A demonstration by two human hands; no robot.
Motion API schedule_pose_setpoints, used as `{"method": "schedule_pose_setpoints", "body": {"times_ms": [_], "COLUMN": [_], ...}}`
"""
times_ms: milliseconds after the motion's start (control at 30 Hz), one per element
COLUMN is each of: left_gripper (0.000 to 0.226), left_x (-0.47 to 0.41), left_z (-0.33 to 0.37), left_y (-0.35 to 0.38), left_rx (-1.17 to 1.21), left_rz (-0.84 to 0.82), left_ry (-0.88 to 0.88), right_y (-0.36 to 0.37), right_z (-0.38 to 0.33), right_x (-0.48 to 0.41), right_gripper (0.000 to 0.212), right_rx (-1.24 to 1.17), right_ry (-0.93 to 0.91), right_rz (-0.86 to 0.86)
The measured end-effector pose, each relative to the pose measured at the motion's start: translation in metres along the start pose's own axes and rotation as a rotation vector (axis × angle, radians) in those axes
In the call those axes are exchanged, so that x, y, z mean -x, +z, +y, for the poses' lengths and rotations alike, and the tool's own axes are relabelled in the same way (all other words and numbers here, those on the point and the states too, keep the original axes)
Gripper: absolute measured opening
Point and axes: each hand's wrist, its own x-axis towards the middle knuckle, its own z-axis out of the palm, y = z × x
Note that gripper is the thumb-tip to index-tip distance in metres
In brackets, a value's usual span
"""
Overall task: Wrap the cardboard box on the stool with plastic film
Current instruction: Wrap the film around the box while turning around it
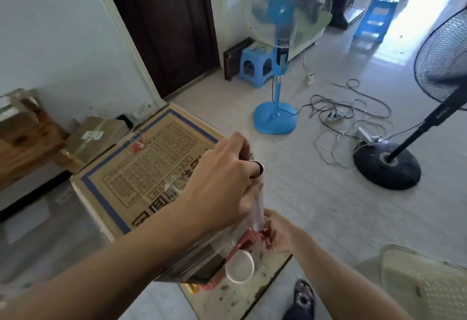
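A large cardboard box point(149, 165) with a blue border and printed text lies flat on a red stool point(243, 240), of which only a corner and a leg show. Clear plastic film shines on the box's near side and top right. A white roll of plastic film point(259, 208) stands upright at the box's right corner. My left hand point(225, 180) grips the roll's top end from above. Below it, my right hand point(276, 235) holds the roll's bottom end.
A white cup point(239, 266) sits beside the stool leg. A blue standing fan point(278, 67) and a black fan point(389, 163) stand on the tiled floor with tangled cables point(348, 122) between them. Taped boxes point(96, 135) lie at the left wall. A foot in a sandal point(303, 299) shows below.
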Motion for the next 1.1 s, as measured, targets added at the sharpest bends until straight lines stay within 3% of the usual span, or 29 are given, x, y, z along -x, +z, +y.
{"method": "schedule_pose_setpoints", "body": {"times_ms": [300,467,600,767,867,1100], "left_gripper": [0.029,0.023,0.038,0.060,0.060,0.039], "left_x": [-0.037,-0.056,-0.059,-0.063,-0.061,-0.059], "left_z": [0.022,0.025,0.019,0.013,0.010,0.011], "left_y": [0.000,-0.007,-0.008,-0.009,-0.008,-0.004], "left_rx": [-0.025,-0.029,-0.002,0.058,0.040,-0.049], "left_rz": [-0.125,-0.186,-0.197,-0.168,-0.186,-0.159], "left_ry": [-0.296,-0.444,-0.523,-0.522,-0.496,-0.466], "right_y": [-0.017,-0.011,0.003,0.011,0.015,0.018], "right_z": [-0.054,-0.078,-0.087,-0.101,-0.102,-0.107], "right_x": [-0.034,-0.046,-0.040,-0.038,-0.032,-0.024], "right_gripper": [0.034,0.030,0.030,0.046,0.052,0.016], "right_rx": [0.087,0.192,0.223,0.316,0.333,0.281], "right_ry": [0.077,0.145,0.159,0.097,0.029,0.034], "right_rz": [-0.173,-0.208,-0.199,-0.172,-0.170,-0.261]}}
